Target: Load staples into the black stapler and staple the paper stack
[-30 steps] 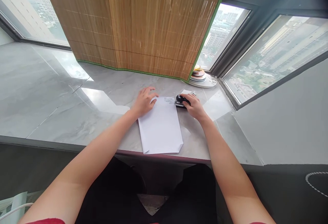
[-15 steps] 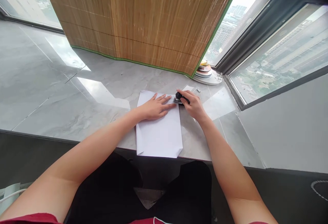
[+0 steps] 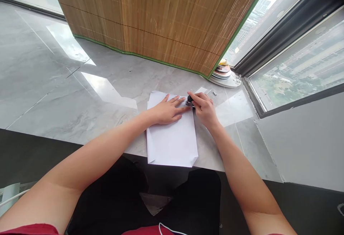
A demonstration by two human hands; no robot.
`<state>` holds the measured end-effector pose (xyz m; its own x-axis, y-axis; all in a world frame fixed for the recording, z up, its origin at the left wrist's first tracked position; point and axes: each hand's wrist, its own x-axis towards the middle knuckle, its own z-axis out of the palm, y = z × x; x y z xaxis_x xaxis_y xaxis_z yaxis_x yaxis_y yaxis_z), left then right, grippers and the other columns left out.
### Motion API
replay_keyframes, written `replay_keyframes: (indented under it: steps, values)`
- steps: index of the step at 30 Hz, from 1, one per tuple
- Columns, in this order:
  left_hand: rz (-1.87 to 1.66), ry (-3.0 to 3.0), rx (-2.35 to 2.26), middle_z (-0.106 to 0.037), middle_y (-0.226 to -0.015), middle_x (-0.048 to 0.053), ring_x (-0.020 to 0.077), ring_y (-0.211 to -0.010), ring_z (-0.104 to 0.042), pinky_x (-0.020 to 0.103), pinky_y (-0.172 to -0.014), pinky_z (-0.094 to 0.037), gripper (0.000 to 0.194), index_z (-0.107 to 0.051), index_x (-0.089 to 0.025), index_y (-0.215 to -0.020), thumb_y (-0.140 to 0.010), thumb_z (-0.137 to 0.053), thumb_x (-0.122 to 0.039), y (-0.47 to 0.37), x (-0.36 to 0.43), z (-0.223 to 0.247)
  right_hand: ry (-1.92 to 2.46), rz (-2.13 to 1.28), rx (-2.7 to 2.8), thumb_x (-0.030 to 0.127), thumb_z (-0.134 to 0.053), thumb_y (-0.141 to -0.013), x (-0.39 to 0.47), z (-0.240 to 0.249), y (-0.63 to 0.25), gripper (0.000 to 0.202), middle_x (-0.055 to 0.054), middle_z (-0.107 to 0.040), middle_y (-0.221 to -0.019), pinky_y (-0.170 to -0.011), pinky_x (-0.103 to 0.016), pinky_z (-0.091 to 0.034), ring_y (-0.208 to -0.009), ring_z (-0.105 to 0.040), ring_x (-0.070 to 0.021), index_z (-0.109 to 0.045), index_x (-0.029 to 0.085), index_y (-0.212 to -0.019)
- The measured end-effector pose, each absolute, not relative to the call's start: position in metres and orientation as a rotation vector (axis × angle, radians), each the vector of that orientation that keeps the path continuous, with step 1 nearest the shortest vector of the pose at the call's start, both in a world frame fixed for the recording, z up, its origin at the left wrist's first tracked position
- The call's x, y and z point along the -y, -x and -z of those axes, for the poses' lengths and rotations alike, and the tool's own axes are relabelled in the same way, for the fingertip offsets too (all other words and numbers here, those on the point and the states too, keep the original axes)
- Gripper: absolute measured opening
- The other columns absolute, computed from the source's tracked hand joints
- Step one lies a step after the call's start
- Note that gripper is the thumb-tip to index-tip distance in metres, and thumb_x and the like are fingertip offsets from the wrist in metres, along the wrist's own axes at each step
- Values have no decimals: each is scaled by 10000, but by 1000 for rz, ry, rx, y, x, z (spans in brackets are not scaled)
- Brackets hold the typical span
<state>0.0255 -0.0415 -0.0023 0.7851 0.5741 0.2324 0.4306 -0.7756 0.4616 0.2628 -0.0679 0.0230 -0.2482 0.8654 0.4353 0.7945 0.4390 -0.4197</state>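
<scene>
White paper point(image 3: 173, 143) with folded-in corners lies on the grey marble-look counter point(image 3: 113, 127), its near end at the front edge. My left hand point(image 3: 168, 111) rests flat on its upper part, fingers spread and pointing right. At the paper's upper right edge, my right hand point(image 3: 204, 109) is wrapped round a small black stapler point(image 3: 190, 101). The stapler's front end is over the paper's edge, close to my left fingertips. My right fingers hide most of its body.
A bamboo blind point(image 3: 150, 16) with green edging hangs at the back. Stacked plates point(image 3: 224, 75) stand in the corner by the window. Behind my right hand lie a small white piece point(image 3: 201, 90) and a tiny grey item point(image 3: 214, 93).
The view has shifted a little, so the paper and both hands appear slightly further right. My right fingers are closed further over the stapler, covering more of it.
</scene>
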Motion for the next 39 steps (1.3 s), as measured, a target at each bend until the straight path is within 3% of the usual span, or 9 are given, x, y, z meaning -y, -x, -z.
replay_keyframes:
  steps: [16, 21, 39]
  values:
    - [-280, -2699, -839, -284, -1788, 5, 332, -1662, -204, 655, -1323, -82, 559, -424, -440, -1642, -1084, -430, -402, -24, 47, -15, 1383, -147, 2010, 231, -443, -1069, 69, -23, -262, 461, -83, -716, -1119, -987, -472, -491, -1053, -639, -279, -733, 357, -1405]
    - [-195, -2725, -861, -223, -1807, 40, 357, -1665, -187, 684, -1313, -95, 576, -404, -407, -1662, -1086, -414, -395, -24, 50, -23, 1415, -104, 2031, 210, -441, -1067, 70, -23, -260, 473, -76, -726, -1132, -1003, -484, -452, -1059, -638, -274, -730, 374, -1404]
    - [-216, -2702, -861, -202, -1813, 9, 371, -1663, -183, 696, -1311, -86, 584, -410, -428, -1657, -1074, -423, -403, -25, 48, -18, 1475, -39, 2088, 233, -428, -1053, 70, -23, -259, 482, -90, -721, -1118, -938, -463, -434, -1055, -618, -284, -718, 347, -1421]
